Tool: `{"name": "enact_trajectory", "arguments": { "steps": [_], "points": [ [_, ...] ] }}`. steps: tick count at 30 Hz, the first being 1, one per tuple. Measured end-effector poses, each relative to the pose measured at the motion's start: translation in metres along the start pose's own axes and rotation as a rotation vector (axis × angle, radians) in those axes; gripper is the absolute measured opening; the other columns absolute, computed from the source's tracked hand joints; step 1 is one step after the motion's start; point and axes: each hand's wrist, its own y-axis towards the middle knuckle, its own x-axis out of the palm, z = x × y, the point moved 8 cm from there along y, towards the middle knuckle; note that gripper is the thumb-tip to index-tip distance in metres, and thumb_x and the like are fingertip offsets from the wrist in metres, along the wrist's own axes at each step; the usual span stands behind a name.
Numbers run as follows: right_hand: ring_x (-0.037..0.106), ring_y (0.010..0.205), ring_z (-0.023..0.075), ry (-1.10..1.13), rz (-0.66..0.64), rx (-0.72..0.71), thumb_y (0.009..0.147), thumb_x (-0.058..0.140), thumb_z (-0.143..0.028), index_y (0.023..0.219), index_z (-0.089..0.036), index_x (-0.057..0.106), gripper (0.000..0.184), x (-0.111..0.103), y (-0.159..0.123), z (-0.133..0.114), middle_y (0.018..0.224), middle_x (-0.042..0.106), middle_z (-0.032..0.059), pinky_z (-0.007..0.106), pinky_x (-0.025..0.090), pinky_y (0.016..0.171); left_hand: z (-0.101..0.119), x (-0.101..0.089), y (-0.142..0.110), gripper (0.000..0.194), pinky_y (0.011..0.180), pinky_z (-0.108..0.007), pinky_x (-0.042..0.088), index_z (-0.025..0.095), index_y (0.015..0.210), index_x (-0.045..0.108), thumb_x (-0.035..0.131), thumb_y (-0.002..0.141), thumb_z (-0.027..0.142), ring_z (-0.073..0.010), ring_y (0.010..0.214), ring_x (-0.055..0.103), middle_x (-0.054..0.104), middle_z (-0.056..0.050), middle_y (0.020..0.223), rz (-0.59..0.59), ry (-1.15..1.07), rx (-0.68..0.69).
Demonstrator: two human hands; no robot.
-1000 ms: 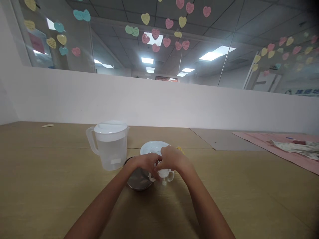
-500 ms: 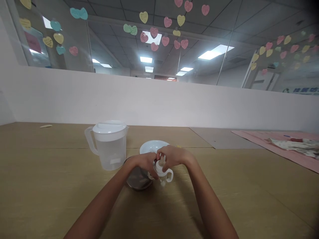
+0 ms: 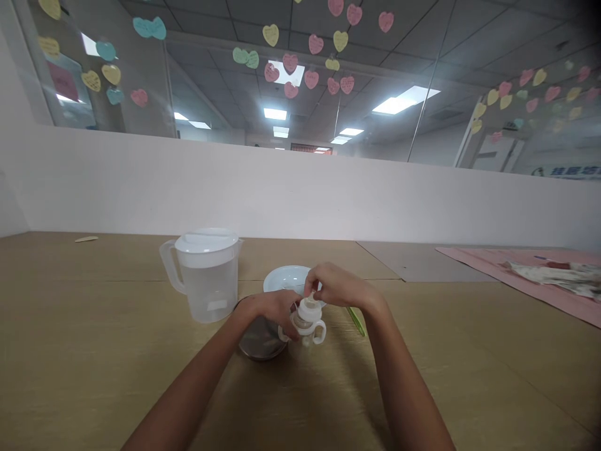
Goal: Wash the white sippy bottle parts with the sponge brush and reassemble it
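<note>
A small clear baby bottle (image 3: 307, 329) with white side handles stands on the wooden table (image 3: 94, 351). My left hand (image 3: 272, 310) is closed round the bottle's left side. My right hand (image 3: 335, 287) pinches the white cap and nipple piece (image 3: 310, 307) at the bottle's top, which looks lifted and tilted off the neck. A metal bowl (image 3: 260, 343) sits just left of the bottle, partly behind my left wrist. A white plate (image 3: 286, 279) lies behind my hands.
A clear lidded pitcher (image 3: 206, 275) holding water stands to the left. A thin green stick (image 3: 355, 321) lies right of the bottle. A pink cloth (image 3: 539, 279) with papers lies at the far right. A white partition wall runs behind the table.
My right hand has risen from covering the bottle's top and now holds the cap piece higher. The green stick has come into view beside my right wrist.
</note>
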Motion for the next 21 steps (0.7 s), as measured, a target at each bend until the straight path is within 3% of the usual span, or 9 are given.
{"name": "enact_trajectory", "arguments": {
  "steps": [5,11,13,17,21],
  "points": [
    [0.056,0.071,0.0114,0.067,0.128,-0.079,0.068,0.047,-0.005,0.068,-0.016,0.066,0.022,-0.019,-0.009,-0.006,0.078,0.065,0.0025,0.021,0.042,0.064,-0.001,0.001,-0.001,0.046,0.067,-0.024,0.042,0.017,0.091,0.059,0.074,0.050,0.030,-0.0176,0.079,0.057,0.061,0.001,0.086,-0.008,-0.001,-0.013],
    [0.056,0.071,0.0110,0.151,0.348,-0.084,0.073,0.048,-0.012,0.077,-0.018,0.065,0.018,-0.053,-0.031,-0.009,0.085,0.064,0.0019,0.023,0.045,0.067,-0.002,-0.011,-0.009,0.079,0.077,-0.026,0.041,0.021,0.119,0.048,0.076,0.046,0.036,-0.0206,0.094,0.054,0.056,-0.004,0.106,0.069,0.052,-0.104],
    [0.056,0.073,0.0118,0.166,0.404,-0.072,0.074,0.049,-0.015,0.078,-0.018,0.065,0.017,-0.061,-0.037,-0.008,0.085,0.064,0.0022,0.024,0.046,0.068,0.005,-0.018,-0.011,0.074,0.076,-0.024,0.041,0.021,0.117,0.050,0.074,0.049,0.039,-0.0201,0.094,0.053,0.056,-0.004,0.106,0.114,0.071,-0.089],
    [0.057,0.073,0.0130,0.169,0.477,-0.035,0.076,0.050,-0.019,0.078,-0.018,0.065,0.015,-0.070,-0.045,-0.002,0.083,0.064,0.0028,0.026,0.046,0.068,0.023,-0.029,-0.016,0.043,0.069,-0.022,0.039,0.022,0.100,0.061,0.066,0.061,0.040,-0.0169,0.085,0.054,0.058,-0.001,0.092,0.179,0.111,-0.017],
    [0.056,0.071,0.0134,0.163,0.539,0.002,0.075,0.051,-0.023,0.077,-0.018,0.065,0.015,-0.075,-0.048,0.005,0.081,0.064,0.0029,0.027,0.046,0.066,0.036,-0.045,-0.026,0.039,0.063,-0.022,0.040,0.019,0.097,0.061,0.064,0.064,0.039,-0.0150,0.076,0.054,0.059,-0.001,0.089,0.303,0.070,-0.007]
  ]
}}
